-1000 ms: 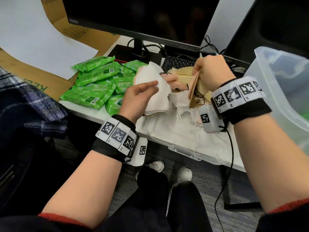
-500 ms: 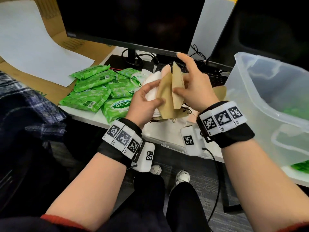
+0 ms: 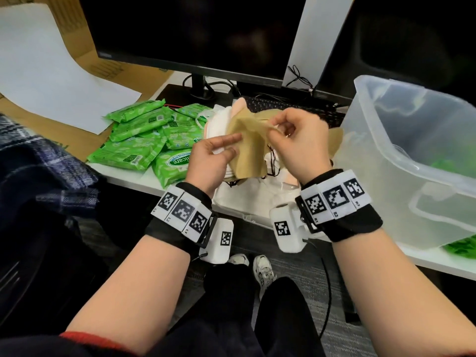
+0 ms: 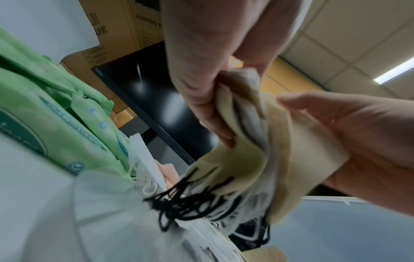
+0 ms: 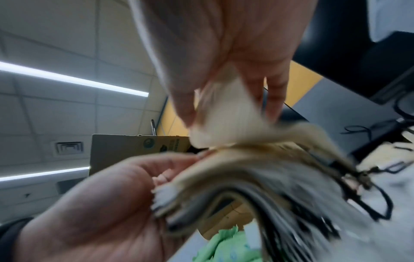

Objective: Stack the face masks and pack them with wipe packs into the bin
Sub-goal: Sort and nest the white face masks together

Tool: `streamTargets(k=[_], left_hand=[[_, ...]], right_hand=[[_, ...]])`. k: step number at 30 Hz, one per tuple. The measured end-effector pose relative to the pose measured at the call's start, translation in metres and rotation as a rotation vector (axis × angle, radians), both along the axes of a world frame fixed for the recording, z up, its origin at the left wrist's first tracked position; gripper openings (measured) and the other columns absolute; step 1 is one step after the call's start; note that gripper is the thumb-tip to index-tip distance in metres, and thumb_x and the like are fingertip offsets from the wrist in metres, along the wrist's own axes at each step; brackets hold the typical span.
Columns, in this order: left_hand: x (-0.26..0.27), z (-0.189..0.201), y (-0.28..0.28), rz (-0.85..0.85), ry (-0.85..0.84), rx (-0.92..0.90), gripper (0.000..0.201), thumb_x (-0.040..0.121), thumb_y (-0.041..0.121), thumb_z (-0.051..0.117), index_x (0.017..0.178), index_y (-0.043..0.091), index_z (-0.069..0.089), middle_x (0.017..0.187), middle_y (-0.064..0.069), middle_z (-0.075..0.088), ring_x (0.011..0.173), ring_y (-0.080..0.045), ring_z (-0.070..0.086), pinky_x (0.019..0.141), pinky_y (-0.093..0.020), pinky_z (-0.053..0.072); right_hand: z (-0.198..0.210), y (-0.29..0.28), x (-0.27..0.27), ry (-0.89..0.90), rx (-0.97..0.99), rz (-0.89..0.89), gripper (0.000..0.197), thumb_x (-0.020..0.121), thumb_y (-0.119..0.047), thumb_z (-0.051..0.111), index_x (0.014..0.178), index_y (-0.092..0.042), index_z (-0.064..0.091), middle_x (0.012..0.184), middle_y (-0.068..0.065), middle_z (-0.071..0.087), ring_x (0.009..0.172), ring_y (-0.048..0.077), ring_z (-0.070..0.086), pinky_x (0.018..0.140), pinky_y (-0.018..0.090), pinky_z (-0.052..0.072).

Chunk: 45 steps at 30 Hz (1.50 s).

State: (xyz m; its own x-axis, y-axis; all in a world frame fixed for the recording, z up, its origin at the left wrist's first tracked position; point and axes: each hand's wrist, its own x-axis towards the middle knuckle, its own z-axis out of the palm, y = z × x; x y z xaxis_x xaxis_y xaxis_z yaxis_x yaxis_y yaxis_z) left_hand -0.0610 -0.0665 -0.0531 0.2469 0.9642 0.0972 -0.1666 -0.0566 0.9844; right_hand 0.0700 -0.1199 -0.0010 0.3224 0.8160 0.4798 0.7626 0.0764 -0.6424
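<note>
Monitor (image 3: 190, 34): dark screen across the far side of the desk (image 3: 134, 176); its top is cut off by the head view's edge.
Bin (image 3: 386, 155): clear plastic, at the right on the desk; its right side runs out of view. Green shapes show through the wall, too hazy to name.
Paper sheet (image 3: 51, 73): white, far left, lying over brown cardboard.
Wipe packs (image 3: 134, 148): green, heaped on the desk left of the hands, overlapping so the count is unclear; print reads only in part.
Mask stack (image 3: 247, 150): tan and white face masks held upright between both hands, above the near desk edge and left of the bin. The lower half is hidden behind the left hand in the head view; the left wrist view shows layered edges and black ear loops (image 4: 190, 203) hanging below. Right wrist view is smeared by blur.
Loose masks (image 3: 260, 191): white and pink pieces on the desk under the hands, mostly covered.
Left hand (image 3: 213, 161): fingers curled round the left side of the stack, thumb on its near face.
Right hand (image 3: 298, 143): thumb and forefinger pinch the top edge of the tan outer mask; remaining fingers are curled loosely.
Keyboard (image 3: 296, 109): dark, beyond the hands, largely hidden by them.
</note>
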Motion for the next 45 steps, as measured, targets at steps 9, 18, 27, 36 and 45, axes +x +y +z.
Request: streamTargets(k=[9, 18, 27, 36, 45], left_hand=[[-0.007, 0.002, -0.002, -0.032, -0.037, -0.045, 0.028, 0.075, -0.006, 0.067, 0.102, 0.000, 0.068, 0.091, -0.009, 0.070, 0.073, -0.010, 0.066, 0.075, -0.024, 0.055], [-0.011, 0.004, -0.005, -0.104, -0.002, 0.000, 0.037, 0.075, -0.012, 0.065, 0.110, -0.002, 0.063, 0.098, -0.012, 0.068, 0.077, -0.011, 0.066, 0.076, -0.023, 0.055], [-0.013, 0.009, -0.010, -0.130, -0.036, -0.026, 0.021, 0.076, -0.003, 0.068, 0.096, 0.002, 0.069, 0.071, 0.007, 0.072, 0.066, -0.008, 0.068, 0.056, -0.021, 0.053], [-0.016, 0.012, -0.011, -0.098, -0.048, 0.058, 0.045, 0.073, -0.016, 0.065, 0.116, -0.005, 0.059, 0.103, -0.012, 0.065, 0.074, -0.003, 0.065, 0.075, -0.021, 0.056], [-0.019, 0.005, -0.005, -0.157, -0.007, 0.262, 0.072, 0.070, -0.021, 0.061, 0.123, 0.027, 0.048, 0.117, 0.014, 0.055, 0.110, 0.008, 0.051, 0.096, -0.017, 0.044]], right_hand=[[-0.024, 0.010, 0.002, 0.225, -0.226, 0.247, 0.018, 0.084, -0.030, 0.056, 0.100, -0.033, 0.061, 0.086, -0.006, 0.063, 0.093, 0.016, 0.060, 0.093, 0.041, 0.046], [-0.017, 0.009, 0.006, 0.036, -0.266, 0.164, 0.023, 0.072, -0.022, 0.077, 0.080, -0.008, 0.062, 0.084, 0.000, 0.050, 0.083, 0.014, 0.046, 0.069, 0.022, 0.036], [-0.005, 0.007, 0.004, 0.398, -0.186, 0.275, 0.031, 0.074, -0.004, 0.074, 0.096, -0.012, 0.053, 0.081, 0.000, 0.070, 0.073, 0.016, 0.069, 0.066, 0.032, 0.057], [-0.002, 0.008, 0.002, 0.237, -0.187, 0.254, 0.047, 0.069, -0.013, 0.079, 0.094, -0.031, 0.045, 0.077, -0.003, 0.066, 0.073, 0.014, 0.065, 0.063, 0.030, 0.053], [0.003, 0.010, 0.001, -0.053, -0.207, 0.245, 0.055, 0.065, -0.012, 0.081, 0.106, -0.039, 0.057, 0.104, 0.001, 0.034, 0.089, 0.013, 0.041, 0.073, 0.001, 0.035]])
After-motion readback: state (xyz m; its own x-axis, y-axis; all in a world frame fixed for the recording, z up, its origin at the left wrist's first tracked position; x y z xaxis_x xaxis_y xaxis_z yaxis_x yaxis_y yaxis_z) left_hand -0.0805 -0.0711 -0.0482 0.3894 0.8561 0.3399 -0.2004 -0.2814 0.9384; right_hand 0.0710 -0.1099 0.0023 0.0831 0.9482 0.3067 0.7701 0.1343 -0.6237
